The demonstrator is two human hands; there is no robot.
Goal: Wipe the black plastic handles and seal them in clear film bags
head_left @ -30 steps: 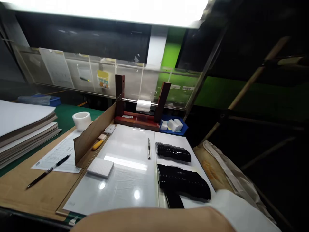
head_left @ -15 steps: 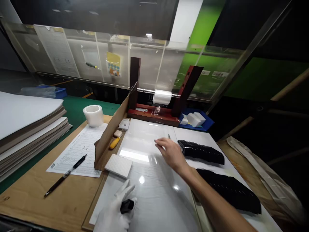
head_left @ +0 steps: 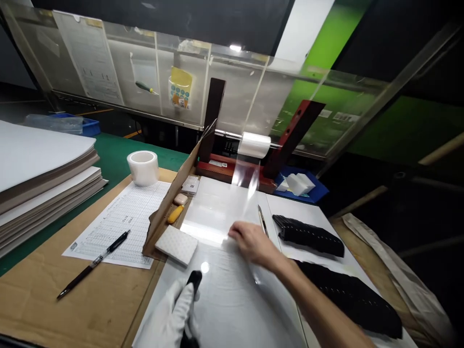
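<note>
My left hand, in a white glove, is closed around a black elongated part above the glossy work surface. My bare right hand pinches a strip of clear film by its lower end. The strip runs from my fingers back to a film roll on a metal rod in a dark red stand. Right of my right hand lies a thin pointed tool, perhaps tweezers. A white quilted pad sits between my hands and the cardboard divider.
Black ribbed parts lie on the right. A blue bin with white blocks stands behind them. A cardboard divider separates the left side, where a pen, printed sheet, tape roll and board stack are.
My right hand has come nearer to me, and the clear strip now stretches down from the roll. My left hand has turned the black part, showing more of it. The view has shifted slightly.
</note>
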